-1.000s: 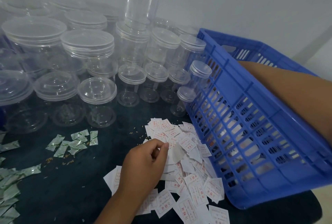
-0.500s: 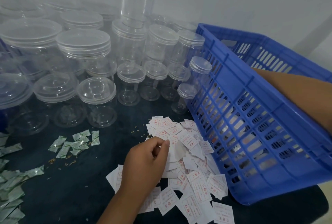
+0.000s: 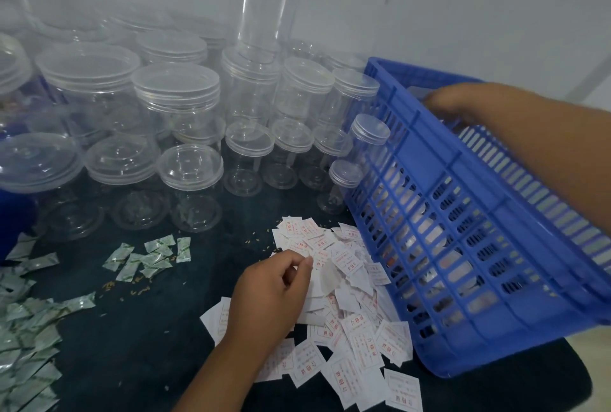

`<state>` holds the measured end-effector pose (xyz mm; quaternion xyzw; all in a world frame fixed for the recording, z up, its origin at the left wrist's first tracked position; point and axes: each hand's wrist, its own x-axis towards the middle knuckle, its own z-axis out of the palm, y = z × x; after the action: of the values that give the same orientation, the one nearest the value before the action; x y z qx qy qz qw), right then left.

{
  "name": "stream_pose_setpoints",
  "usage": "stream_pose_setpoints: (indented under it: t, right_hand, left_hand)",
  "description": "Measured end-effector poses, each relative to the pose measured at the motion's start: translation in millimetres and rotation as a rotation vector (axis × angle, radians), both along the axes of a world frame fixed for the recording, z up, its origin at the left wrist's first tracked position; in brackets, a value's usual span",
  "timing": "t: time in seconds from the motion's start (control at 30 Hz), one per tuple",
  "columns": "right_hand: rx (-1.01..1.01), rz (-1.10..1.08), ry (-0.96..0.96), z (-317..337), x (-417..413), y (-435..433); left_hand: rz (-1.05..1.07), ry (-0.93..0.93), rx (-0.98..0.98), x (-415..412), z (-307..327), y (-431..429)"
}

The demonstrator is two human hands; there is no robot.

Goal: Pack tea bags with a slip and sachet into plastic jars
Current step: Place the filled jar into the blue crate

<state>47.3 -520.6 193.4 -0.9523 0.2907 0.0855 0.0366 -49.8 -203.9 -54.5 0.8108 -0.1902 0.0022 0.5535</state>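
your left hand [image 3: 274, 292] pinches the slips [image 3: 347, 266]: lift only one. your right hand [image 3: 453, 104] grips the blue crate [image 3: 463, 246]: steady it.

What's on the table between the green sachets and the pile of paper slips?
Only bare dark tabletop with a few scattered grains, seen in the head view.
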Motion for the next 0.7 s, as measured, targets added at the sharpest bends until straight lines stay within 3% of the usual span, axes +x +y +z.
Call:
stream_pose_setpoints:
  t: [0.07,0.2,0.33,0.4,0.5,0.6,0.7]
  right_hand:
    - [-0.124,0.095,0.004,33,-25,-4]
    - [-0.283,0.171,-0.309,108,-81,29]
    - [0.02,0.371,-0.674,105,-154,105]
    - [0.048,0.499,-0.552,80,-174,149]
    - [-0.075,0.596,-0.27,28,-167,188]
    - [-0.174,0.508,-0.176,-14,-125,187]
    - [-0.337,0.365,-0.127,-47,-88,178]
  left_hand:
    - [0.013,-0.019,-0.023,0,3,1]
    - [0.017,-0.058,-0.076,-3,8,4]
    - [0.034,-0.1,-0.128,-11,24,11]
    - [0.055,-0.154,-0.104,-17,31,21]
    - [0.092,-0.23,0.022,-24,38,44]
    - [0.112,-0.279,0.166,-26,35,76]
    - [0.147,-0.215,0.183,-30,19,112]
